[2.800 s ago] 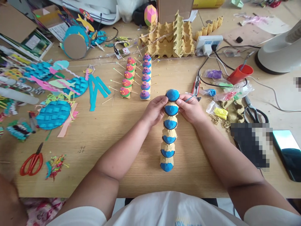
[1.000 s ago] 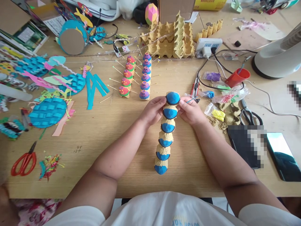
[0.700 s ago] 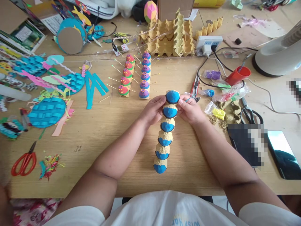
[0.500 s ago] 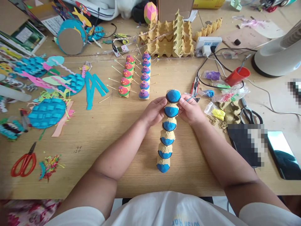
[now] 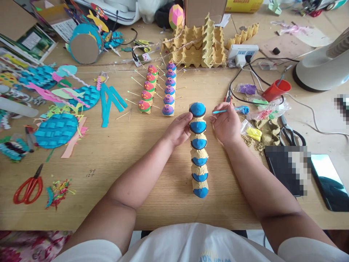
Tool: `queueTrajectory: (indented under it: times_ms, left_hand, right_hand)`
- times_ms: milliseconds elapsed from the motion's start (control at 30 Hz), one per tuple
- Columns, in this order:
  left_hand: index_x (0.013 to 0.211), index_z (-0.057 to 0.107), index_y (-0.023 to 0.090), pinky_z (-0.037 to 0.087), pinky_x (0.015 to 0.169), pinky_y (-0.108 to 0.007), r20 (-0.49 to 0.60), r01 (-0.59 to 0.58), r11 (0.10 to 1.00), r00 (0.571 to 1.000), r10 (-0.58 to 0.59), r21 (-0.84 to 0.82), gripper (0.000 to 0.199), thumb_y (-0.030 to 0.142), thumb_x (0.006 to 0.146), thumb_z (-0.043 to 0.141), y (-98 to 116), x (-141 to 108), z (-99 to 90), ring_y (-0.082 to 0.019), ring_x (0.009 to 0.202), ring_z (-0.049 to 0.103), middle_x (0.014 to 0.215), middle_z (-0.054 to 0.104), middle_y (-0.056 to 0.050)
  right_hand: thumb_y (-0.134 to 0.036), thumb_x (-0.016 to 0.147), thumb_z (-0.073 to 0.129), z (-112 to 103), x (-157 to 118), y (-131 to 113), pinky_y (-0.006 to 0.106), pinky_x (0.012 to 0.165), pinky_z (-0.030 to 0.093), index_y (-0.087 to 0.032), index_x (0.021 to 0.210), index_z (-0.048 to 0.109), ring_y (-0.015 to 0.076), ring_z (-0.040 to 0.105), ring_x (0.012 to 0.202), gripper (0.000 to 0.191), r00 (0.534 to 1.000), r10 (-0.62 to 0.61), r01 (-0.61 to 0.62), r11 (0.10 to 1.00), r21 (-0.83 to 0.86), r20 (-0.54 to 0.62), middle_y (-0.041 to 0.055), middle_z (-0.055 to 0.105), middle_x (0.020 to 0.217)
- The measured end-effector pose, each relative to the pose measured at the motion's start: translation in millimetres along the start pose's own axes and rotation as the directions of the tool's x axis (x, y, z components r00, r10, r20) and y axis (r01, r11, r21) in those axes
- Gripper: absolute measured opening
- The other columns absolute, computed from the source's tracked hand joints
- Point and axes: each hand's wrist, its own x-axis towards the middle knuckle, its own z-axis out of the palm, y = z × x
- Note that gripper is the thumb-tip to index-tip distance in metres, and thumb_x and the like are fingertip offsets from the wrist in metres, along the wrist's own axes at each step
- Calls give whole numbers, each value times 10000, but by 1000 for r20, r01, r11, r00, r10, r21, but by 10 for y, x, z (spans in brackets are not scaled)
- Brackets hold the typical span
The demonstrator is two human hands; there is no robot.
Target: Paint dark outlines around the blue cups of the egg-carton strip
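A strip of egg-carton cups (image 5: pixel 199 143) stands in front of me, its bumps half covered in blue clay with dark rims. My left hand (image 5: pixel 177 130) pinches its far end from the left side. Just right of the strip and apart from it, my right hand (image 5: pixel 227 123) is closed around a thin light-blue stick-like tool (image 5: pixel 218 111), whose tip points left. Beyond my hands are two finished-looking strips, one red and green (image 5: pixel 147 95) and one purple and blue (image 5: pixel 169 90), both with small faces and pins stuck in their sides.
At right lie bagged yellow clay (image 5: pixel 254 133), black-handled scissors (image 5: pixel 291 136), a red cup (image 5: pixel 278 90) and a phone (image 5: pixel 328 182). Egg cartons (image 5: pixel 196 45) and a power strip (image 5: pixel 242 50) sit at the back. Orange scissors (image 5: pixel 29 189) and woven blue paper discs (image 5: pixel 56 131) are at left.
My right hand has let go of the strip's far end and moved right with the blue tool. The strip's near end has swung right; my left hand still holds it.
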Motion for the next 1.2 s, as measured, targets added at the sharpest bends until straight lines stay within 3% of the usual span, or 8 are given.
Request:
queueTrajectory:
  times_ms: [100, 233, 333, 567, 733, 933, 1100, 1200]
  left_hand:
    - [917, 789, 248, 611, 744, -306, -1, 20, 1000, 1000, -20, -10, 215, 428, 872, 896, 0, -7, -4, -192, 781, 791, 831, 819, -8]
    - [894, 781, 243, 594, 655, -262, 4, 13, 999, 1000, -13, -47, 181, 398, 895, 874, 1, 4, 16, -153, 660, 746, 773, 803, 7]
    - [951, 787, 255, 610, 669, -261, -20, 20, 993, 1000, -22, -116, 146, 380, 914, 852, -7, 25, 29, -167, 708, 780, 815, 827, 4]
    - [1060, 804, 264, 628, 842, -314, -20, 43, 995, 999, -45, -86, 223, 433, 919, 843, -19, 22, 14, -212, 888, 827, 902, 852, -13]
    - [989, 817, 257, 578, 755, -308, -7, 9, 1000, 1000, -9, -2, 267, 511, 910, 848, -3, 12, -6, -197, 779, 775, 813, 811, -17]
    - [955, 809, 260, 541, 720, -300, -58, -21, 1000, 998, 22, 7, 255, 498, 892, 877, -31, 28, -7, -169, 747, 737, 814, 794, 3]
    - [963, 816, 237, 558, 751, -284, -34, -78, 997, 996, 78, 25, 200, 434, 939, 843, -42, 22, 32, -173, 849, 748, 899, 821, 1]
    - [948, 803, 205, 549, 717, -242, -35, -66, 998, 997, 66, 5, 190, 393, 956, 833, -40, 20, 47, -127, 775, 737, 876, 815, 7]
  right_hand:
    - [-747, 861, 754, 36, -27, -2, 283, 600, 458, -264, 768, 561, 136, 452, 606, 529, 998, -5, 7, 1000, -28, 56, -37, 457, 660]
    - [-661, 796, 877, 109, -98, 5, 276, 620, 439, -246, 767, 614, 120, 487, 626, 492, 990, -15, 20, 999, -32, 142, -27, 542, 698]
    - [-613, 788, 913, 138, -139, 33, 260, 624, 432, -248, 837, 665, 114, 508, 642, 444, 986, 8, 0, 999, -42, 168, -34, 567, 718]
    - [-577, 809, 924, 103, -150, 109, 259, 665, 440, -281, 981, 674, 112, 535, 708, 424, 982, -61, 86, 987, -134, 180, -41, 596, 837]
    - [-616, 884, 843, 61, -137, 111, 291, 768, 446, -258, 892, 667, 133, 519, 781, 399, 978, -145, 191, 905, -379, 147, -17, 594, 862]
    - [-676, 788, 889, 34, -85, 131, 344, 869, 521, -269, 807, 628, 180, 553, 891, 484, 978, -179, 204, 932, -300, 108, 13, 572, 962]
    - [-658, 810, 881, 50, -112, 146, 376, 946, 553, -271, 810, 661, 216, 587, 1062, 445, 959, -230, 278, 881, -384, 166, 38, 572, 1075]
    - [-641, 855, 852, 62, -138, 129, 387, 960, 565, -277, 844, 688, 220, 581, 1077, 399, 949, -268, 315, 835, -451, 167, 42, 565, 1076]
